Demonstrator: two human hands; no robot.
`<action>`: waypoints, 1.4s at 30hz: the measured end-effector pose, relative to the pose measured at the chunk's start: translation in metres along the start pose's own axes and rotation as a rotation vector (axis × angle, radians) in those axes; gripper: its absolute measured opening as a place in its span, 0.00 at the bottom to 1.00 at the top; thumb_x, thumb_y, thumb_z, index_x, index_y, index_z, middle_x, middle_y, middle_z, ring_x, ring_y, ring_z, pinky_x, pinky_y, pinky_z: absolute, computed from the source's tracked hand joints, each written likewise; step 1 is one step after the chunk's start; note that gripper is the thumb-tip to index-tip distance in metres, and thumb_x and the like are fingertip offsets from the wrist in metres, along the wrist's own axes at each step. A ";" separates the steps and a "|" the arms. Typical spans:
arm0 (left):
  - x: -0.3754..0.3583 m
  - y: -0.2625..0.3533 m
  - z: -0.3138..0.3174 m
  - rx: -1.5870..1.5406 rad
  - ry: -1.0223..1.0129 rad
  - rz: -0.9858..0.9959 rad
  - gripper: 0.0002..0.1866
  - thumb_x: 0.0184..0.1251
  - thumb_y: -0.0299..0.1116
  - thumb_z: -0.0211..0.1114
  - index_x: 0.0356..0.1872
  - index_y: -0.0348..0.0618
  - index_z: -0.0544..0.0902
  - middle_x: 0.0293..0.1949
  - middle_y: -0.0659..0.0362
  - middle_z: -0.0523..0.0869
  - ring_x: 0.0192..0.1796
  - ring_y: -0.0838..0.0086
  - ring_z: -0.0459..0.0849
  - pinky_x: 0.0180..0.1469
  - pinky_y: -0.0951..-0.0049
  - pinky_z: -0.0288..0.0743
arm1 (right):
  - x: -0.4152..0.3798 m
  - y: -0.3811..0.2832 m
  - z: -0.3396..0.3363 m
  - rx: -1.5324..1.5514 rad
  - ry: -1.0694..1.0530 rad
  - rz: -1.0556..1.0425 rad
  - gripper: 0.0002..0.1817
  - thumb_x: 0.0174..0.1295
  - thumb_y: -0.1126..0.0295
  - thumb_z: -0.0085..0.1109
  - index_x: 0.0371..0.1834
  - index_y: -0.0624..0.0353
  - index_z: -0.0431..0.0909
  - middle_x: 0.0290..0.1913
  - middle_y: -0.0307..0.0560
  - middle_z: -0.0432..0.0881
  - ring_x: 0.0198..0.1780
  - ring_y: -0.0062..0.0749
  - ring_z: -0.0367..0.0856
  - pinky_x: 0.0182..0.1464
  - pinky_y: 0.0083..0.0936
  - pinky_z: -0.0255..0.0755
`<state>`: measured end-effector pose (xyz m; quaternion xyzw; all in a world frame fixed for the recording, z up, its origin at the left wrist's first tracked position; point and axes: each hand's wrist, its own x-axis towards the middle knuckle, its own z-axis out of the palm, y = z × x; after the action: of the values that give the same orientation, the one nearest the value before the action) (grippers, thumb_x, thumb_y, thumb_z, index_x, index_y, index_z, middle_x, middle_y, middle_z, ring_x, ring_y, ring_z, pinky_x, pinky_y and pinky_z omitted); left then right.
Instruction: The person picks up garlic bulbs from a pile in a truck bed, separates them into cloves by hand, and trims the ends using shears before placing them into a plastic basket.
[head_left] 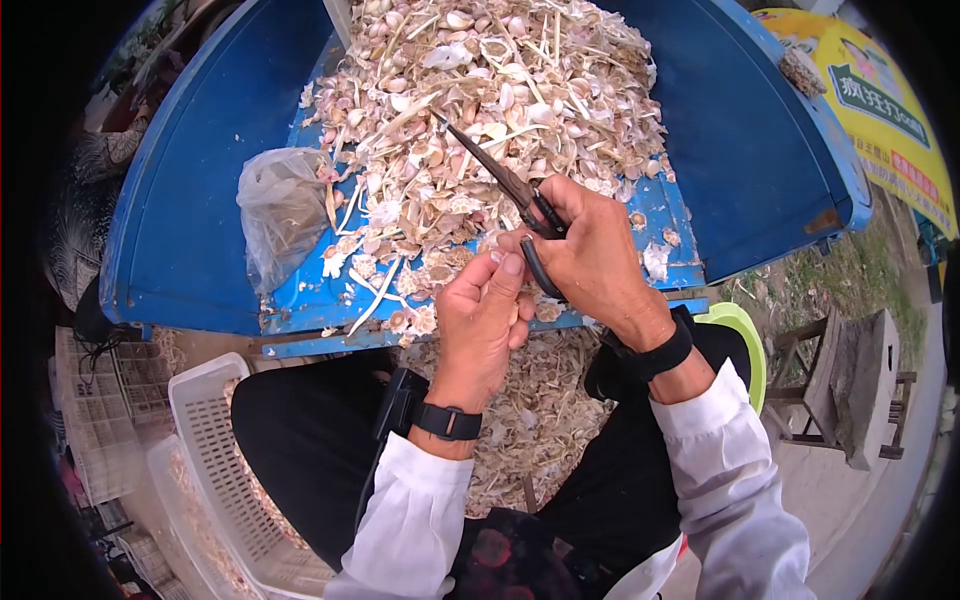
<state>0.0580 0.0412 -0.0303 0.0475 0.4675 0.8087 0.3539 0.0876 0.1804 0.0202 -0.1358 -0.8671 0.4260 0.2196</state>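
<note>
My right hand (597,255) is closed around a pair of scissors (493,168) with dark handles, the blades pointing up and left over the pile. Just left of the handles, my left hand (477,325) pinches a small pale piece, seemingly a garlic clove (496,257), between thumb and fingers; most of it is hidden. Both hands are close together above the front edge of a blue metal tray (740,110). Behind them, a large heap of garlic cloves, skins and dry stalks (500,90) covers the tray's middle.
A crumpled clear plastic bag (285,215) sits at the tray's left. White plastic baskets (215,410) stand by my left leg. Garlic skins (540,420) lie between my legs. To the right are a light green basin (752,345), a wooden stool (850,390) and a yellow printed sheet (880,100).
</note>
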 end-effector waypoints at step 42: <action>-0.029 0.090 -0.064 0.651 -0.098 0.251 0.18 0.68 0.32 0.65 0.55 0.34 0.80 0.37 0.55 0.89 0.19 0.88 0.68 0.20 0.86 0.58 | -0.026 -0.007 -0.008 -0.346 -0.546 -0.108 0.31 0.51 0.42 0.70 0.19 0.63 0.76 0.15 0.55 0.74 0.22 0.56 0.77 0.29 0.41 0.71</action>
<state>0.0058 -0.0511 0.0120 0.2539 0.6737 0.6511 0.2401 0.1140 0.1707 0.0237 -0.0055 -0.9594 0.2809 -0.0249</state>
